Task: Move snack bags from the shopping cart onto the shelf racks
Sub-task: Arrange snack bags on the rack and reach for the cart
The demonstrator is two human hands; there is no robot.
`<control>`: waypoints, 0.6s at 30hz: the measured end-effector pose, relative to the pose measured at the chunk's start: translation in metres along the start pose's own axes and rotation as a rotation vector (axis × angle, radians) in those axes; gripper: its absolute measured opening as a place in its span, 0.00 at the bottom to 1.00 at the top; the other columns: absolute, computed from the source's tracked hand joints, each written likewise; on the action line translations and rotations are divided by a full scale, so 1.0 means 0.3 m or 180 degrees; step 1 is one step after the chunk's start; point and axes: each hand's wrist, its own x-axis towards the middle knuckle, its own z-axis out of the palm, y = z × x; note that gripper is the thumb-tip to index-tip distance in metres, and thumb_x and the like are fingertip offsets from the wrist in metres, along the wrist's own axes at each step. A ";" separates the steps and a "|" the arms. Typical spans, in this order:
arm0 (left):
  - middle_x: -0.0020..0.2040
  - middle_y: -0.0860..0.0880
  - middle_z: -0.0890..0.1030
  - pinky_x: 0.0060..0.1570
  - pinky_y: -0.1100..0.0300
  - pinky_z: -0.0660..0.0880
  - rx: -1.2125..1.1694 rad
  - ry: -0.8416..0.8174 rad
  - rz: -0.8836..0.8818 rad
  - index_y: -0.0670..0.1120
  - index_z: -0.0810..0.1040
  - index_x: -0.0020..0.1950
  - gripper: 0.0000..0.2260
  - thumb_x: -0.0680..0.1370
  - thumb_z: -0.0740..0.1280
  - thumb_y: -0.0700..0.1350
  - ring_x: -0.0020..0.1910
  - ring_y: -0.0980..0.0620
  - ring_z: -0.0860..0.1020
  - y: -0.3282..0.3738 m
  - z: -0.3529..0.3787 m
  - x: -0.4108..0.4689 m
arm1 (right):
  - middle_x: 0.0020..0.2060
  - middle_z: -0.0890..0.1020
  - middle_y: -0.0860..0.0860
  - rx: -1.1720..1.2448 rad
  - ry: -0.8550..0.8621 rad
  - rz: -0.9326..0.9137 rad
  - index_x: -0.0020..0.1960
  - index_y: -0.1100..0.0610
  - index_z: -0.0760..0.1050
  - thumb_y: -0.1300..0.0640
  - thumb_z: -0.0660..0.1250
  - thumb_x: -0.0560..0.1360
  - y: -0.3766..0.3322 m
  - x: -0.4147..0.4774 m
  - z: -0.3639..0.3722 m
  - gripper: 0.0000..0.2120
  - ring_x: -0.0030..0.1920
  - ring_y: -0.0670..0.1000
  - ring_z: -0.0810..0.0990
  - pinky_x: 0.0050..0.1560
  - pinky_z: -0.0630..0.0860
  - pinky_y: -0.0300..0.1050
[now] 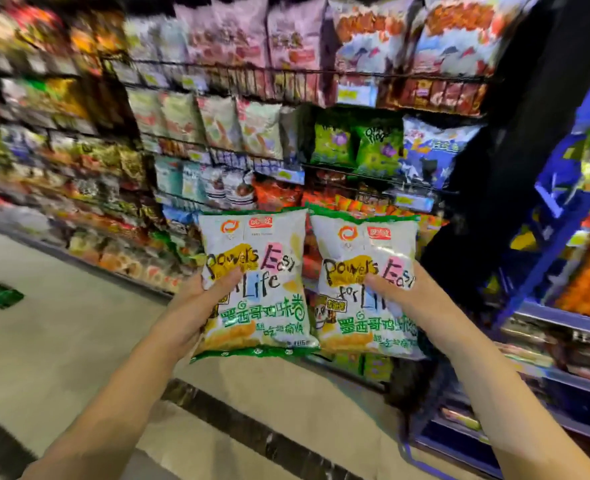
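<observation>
**Two bags in hand, none racked yet**

We hold one snack bag per hand: left hand [186, 306] grip closed on left bag [255, 285], right hand [407, 299] on right bag [366, 289], w/ both near the shelf racks [321, 168]. Placement pending; cart out of view.

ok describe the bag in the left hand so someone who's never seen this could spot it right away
Start at the wire snack racks filling the wall ahead; in front of them two matching white bags with green trim are held up side by side. The left bag is gripped by the left hand. Unlike its twin in the right hand, it is beside the open floor.
</observation>
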 end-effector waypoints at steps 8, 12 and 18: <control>0.57 0.66 0.84 0.57 0.66 0.78 0.0178 0.0610 0.0548 0.61 0.76 0.65 0.17 0.77 0.73 0.55 0.58 0.67 0.81 0.234 -0.418 0.093 | 0.61 0.81 0.34 0.0075 -0.0583 -0.0600 0.72 0.36 0.68 0.33 0.75 0.68 -0.349 0.299 0.358 0.34 0.62 0.40 0.80 0.67 0.73 0.50; 0.59 0.62 0.85 0.60 0.61 0.77 0.0269 0.0772 0.0727 0.57 0.76 0.67 0.20 0.75 0.72 0.56 0.58 0.63 0.82 0.337 -0.555 0.164 | 0.59 0.83 0.35 0.0202 -0.0658 -0.0797 0.69 0.37 0.72 0.37 0.76 0.69 -0.466 0.469 0.509 0.30 0.60 0.40 0.81 0.67 0.74 0.50; 0.66 0.55 0.82 0.71 0.40 0.70 0.0274 0.0870 0.0783 0.58 0.74 0.72 0.39 0.64 0.80 0.67 0.68 0.47 0.79 0.485 -0.803 0.362 | 0.73 0.73 0.40 0.0216 -0.0577 -0.0915 0.79 0.40 0.60 0.22 0.75 0.56 -0.630 0.787 0.710 0.57 0.73 0.49 0.72 0.74 0.67 0.59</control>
